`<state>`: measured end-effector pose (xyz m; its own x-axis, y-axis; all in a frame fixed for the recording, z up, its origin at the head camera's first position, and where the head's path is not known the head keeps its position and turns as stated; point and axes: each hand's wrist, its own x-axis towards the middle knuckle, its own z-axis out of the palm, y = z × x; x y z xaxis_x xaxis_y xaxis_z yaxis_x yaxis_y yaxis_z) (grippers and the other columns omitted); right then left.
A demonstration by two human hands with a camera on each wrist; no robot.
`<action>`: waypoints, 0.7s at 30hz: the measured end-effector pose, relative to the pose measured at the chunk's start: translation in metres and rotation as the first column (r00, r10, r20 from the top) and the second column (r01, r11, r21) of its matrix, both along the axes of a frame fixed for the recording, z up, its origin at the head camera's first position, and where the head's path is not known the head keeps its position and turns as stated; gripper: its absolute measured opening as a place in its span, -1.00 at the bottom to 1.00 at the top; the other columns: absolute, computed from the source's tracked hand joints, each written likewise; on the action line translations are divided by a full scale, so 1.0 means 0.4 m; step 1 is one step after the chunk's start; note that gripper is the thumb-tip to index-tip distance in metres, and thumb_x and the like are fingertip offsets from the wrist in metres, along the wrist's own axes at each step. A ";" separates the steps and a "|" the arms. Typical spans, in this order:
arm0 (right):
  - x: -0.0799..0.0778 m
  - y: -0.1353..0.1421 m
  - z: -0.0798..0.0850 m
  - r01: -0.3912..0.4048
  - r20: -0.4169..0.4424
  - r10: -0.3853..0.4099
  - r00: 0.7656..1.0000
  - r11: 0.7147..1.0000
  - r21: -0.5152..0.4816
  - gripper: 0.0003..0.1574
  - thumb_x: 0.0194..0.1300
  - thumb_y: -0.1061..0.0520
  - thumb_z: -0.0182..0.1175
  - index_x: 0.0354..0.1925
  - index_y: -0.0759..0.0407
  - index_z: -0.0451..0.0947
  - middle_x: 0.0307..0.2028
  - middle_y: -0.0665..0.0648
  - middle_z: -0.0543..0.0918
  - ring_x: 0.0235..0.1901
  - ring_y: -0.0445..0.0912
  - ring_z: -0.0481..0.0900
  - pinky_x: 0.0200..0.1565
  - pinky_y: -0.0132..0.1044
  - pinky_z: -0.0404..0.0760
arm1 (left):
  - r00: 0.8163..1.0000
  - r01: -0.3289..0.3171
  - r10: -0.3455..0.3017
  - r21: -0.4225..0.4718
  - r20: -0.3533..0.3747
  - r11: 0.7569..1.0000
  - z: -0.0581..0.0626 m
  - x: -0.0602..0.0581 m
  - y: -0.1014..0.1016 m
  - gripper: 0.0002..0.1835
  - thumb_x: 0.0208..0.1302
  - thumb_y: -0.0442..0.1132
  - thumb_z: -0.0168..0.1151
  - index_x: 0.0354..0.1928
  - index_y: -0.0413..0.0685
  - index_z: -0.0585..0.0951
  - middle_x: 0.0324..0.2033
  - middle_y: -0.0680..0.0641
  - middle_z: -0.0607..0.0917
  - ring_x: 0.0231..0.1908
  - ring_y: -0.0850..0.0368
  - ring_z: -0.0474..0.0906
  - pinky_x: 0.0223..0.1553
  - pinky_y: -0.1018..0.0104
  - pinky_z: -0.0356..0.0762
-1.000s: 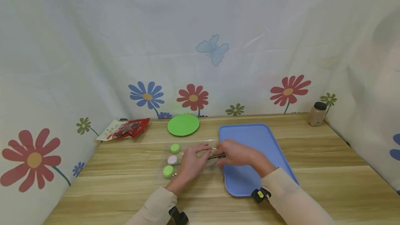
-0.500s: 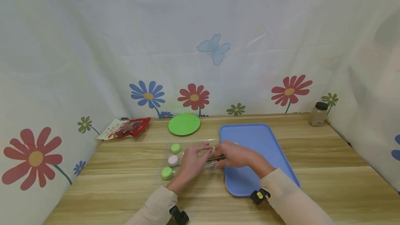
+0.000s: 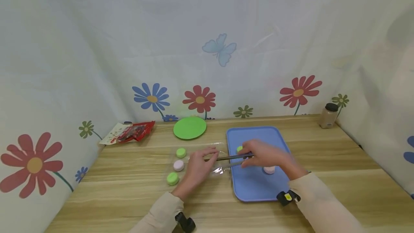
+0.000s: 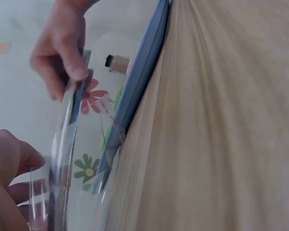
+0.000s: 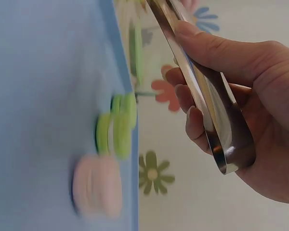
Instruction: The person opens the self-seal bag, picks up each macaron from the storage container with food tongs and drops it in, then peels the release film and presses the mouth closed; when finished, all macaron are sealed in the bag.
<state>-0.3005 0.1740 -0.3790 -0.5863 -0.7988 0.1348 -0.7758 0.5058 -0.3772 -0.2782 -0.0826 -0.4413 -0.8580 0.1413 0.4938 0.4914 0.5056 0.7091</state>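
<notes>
We see R hand (image 3: pixel 265 152) gripping metal tongs (image 5: pixel 233 127), fingers curled; L hand (image 3: pixel 198 164) pinching clear plastic pkg (image 3: pixel 219 170), narrow thumb–finger gap.

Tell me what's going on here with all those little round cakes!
A person's right hand holds metal tongs above the blue tray, pointing toward the clear plastic packaging that the left hand holds. Two green macarons and a pink macaron show on the tray. Three more macarons sit in the packaging. Whether the tongs grip anything is hidden.
</notes>
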 end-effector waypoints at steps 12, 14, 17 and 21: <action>0.029 0.267 0.029 0.190 0.061 -0.190 0.980 0.982 -0.007 -0.55 0.22 0.09 0.44 -0.01 0.35 0.70 -0.44 -0.08 0.46 -0.44 -0.22 0.37 -0.45 -0.39 0.38 | 1.000 0.001 -0.001 0.013 0.002 1.000 -0.003 -0.004 0.003 -0.83 0.31 -0.30 0.34 -0.13 -0.22 0.77 0.01 -0.24 0.71 0.12 -0.13 0.62 0.23 0.00 0.46; 0.032 0.302 0.032 0.215 0.059 -0.214 0.975 0.977 -0.002 -0.60 0.21 0.10 0.45 -0.04 0.33 0.71 -0.42 -0.09 0.49 -0.43 -0.22 0.39 -0.44 -0.38 0.44 | 1.000 -0.001 0.001 0.013 -0.003 1.000 -0.003 -0.003 0.003 -0.83 0.31 -0.31 0.34 -0.13 -0.23 0.76 0.01 -0.26 0.71 0.11 -0.15 0.62 0.22 -0.02 0.47; 0.035 0.345 0.033 0.253 0.072 -0.253 0.965 0.967 0.018 -0.62 0.21 0.09 0.44 -0.06 0.29 0.72 -0.40 -0.12 0.54 -0.42 -0.22 0.43 -0.41 -0.36 0.52 | 1.000 -0.002 0.002 0.011 0.001 1.000 -0.004 -0.003 0.004 -0.83 0.31 -0.30 0.34 -0.13 -0.21 0.77 0.01 -0.26 0.71 0.12 -0.15 0.61 0.23 -0.02 0.46; 0.037 0.393 0.033 0.275 0.104 -0.278 0.955 0.961 0.037 -0.69 0.23 0.06 0.43 -0.11 0.20 0.74 -0.41 -0.15 0.55 -0.42 -0.24 0.44 -0.41 -0.37 0.53 | 1.000 0.006 -0.006 0.012 0.005 1.000 -0.003 -0.002 0.006 -0.84 0.32 -0.28 0.34 -0.13 -0.17 0.77 0.01 -0.23 0.71 0.13 -0.13 0.61 0.23 0.00 0.46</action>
<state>-0.2856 0.3313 -0.3656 -0.7945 -0.6057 0.0431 -0.5603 0.7039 -0.4367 -0.2790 -0.0802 -0.4424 -0.8599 0.1402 0.4908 0.4903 0.4943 0.7178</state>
